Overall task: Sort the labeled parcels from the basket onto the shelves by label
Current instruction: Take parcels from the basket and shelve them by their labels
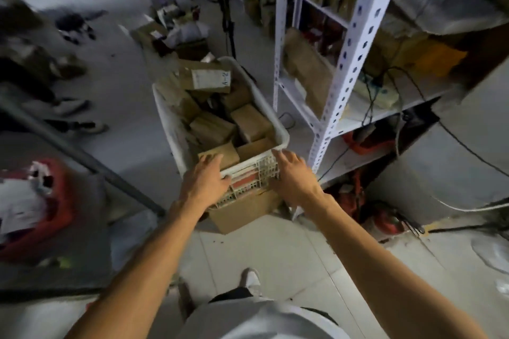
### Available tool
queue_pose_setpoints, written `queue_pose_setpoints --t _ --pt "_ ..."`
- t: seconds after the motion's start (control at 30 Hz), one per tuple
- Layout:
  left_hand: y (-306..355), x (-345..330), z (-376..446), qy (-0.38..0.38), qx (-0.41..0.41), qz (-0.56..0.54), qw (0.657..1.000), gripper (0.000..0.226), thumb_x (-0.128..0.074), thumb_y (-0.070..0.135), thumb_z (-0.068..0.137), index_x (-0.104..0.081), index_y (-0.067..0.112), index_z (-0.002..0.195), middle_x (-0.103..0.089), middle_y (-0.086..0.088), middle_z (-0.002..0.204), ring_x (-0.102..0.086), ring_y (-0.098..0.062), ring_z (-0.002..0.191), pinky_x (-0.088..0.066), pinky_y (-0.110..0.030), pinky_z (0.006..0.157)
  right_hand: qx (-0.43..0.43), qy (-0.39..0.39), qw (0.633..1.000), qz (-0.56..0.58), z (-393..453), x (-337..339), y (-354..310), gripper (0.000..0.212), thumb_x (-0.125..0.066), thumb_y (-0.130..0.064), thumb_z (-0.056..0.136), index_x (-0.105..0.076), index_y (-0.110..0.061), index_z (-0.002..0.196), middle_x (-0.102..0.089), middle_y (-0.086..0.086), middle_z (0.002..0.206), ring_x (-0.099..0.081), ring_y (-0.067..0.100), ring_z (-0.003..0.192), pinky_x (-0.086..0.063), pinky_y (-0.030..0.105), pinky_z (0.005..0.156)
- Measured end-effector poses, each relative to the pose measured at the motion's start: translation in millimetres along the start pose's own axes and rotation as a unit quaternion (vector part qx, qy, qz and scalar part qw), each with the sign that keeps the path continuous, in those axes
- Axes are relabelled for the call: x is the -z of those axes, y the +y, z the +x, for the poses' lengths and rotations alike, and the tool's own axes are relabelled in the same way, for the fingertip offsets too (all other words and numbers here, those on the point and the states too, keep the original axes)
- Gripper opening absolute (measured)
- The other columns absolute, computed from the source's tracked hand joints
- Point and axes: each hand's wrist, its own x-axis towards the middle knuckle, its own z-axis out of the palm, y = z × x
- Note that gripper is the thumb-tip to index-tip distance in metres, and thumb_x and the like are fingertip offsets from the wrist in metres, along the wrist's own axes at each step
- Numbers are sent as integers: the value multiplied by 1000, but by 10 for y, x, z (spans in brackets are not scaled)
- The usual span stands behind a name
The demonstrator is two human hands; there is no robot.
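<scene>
A white plastic basket [170, 129] stands on a cardboard box [242, 212] on the floor and holds several brown parcels. The parcel at its far end [209, 78] carries a white handwritten label. My left hand [203, 181] lies over the near rim, fingers stretched onto a brown parcel [230, 154] and thumb against the outer wall. My right hand [292, 173] rests on the near right corner of the rim with its fingers extended. Neither hand grips a parcel. The white metal shelves [355, 55] rise just right of the basket, with brown parcels on them.
Black cables [369, 107] hang across the lower shelf boards. A grey pole [82, 157] slants across the floor on the left, beside a red container [55, 217] with white stuff in it. More boxes [154, 33] lie on the floor beyond the basket.
</scene>
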Motion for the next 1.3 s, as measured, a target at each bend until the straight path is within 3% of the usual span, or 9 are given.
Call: queue_pose_setpoints --t 0.27,0.4,0.53,0.73,0.87,1.0,1.1,1.2,1.3 --pt "-578 328 612 26 47 -20 998 68 -65 39 90 -37 21 150 -49 -9 147 -50 -31 130 -47 -47 103 29 -18 999 17 943 15 -425 72 -62 -35 91 -28 -23 154 -39 13 149 -40 37 133 -41 50 107" --pt "-674 401 1008 39 67 -32 996 71 -64 41 91 -33 20 152 -46 -9 150 -48 -32 132 -46 -47 105 31 -59 998 22 1454 50 -463 76 -61 -34 90 -24 -24 155 -39 15 149 -39 40 133 -37 50 107" --pt "-670 407 1445 43 86 -60 994 71 -63 41 92 -33 18 152 -46 -10 149 -50 -32 130 -47 -45 103 47 -69 996 35 2032 74 -477 74 -61 -33 93 -25 -18 156 -40 15 152 -44 38 134 -43 47 106" --pt "-604 380 2017 37 85 -123 988 50 -65 37 91 -50 20 136 -61 -4 126 -64 -21 106 -54 -31 83 89 -59 994 2 2745 205 -496 71 -62 -33 92 -29 -17 153 -36 10 152 -36 32 139 -39 46 111" --pt "-658 273 2443 32 88 -186 978 39 -65 34 91 -55 21 127 -65 2 118 -65 -15 102 -53 -28 83 68 -73 995 23 3161 285 -590 70 -60 -31 96 -26 -16 154 -36 11 155 -33 32 143 -31 44 115" --pt "-747 163 2911 58 135 -306 941 38 -68 33 88 -45 38 119 -52 24 109 -50 -3 104 -39 -18 86 42 -39 997 59 3562 251 -766 55 -58 -27 94 -38 -21 146 -50 7 141 -49 28 128 -43 49 107" --pt "-861 53 3336 53 179 -355 916 57 -68 32 86 -40 30 135 -58 4 124 -56 -19 116 -48 -33 89 28 -26 997 62 3933 159 -899 59 -60 -27 93 -37 -23 148 -44 5 147 -45 24 132 -43 45 109" --pt "-975 -65 3721 36 226 -413 882 76 -71 34 84 -27 28 146 -55 -3 137 -52 -29 128 -50 -43 97 37 -28 999 6 4439 66 -986 69 -63 -30 94 -30 -17 153 -35 5 156 -35 25 142 -35 44 115" --pt "-1014 -212 4019 16 272 -520 810 89 -74 32 85 -18 26 153 -46 -2 149 -46 -20 134 -46 -41 104 46 -20 998 -48 4889 -8 -1035 74 -65 -31 92 -28 -17 155 -32 7 159 -31 29 144 -32 49 116"
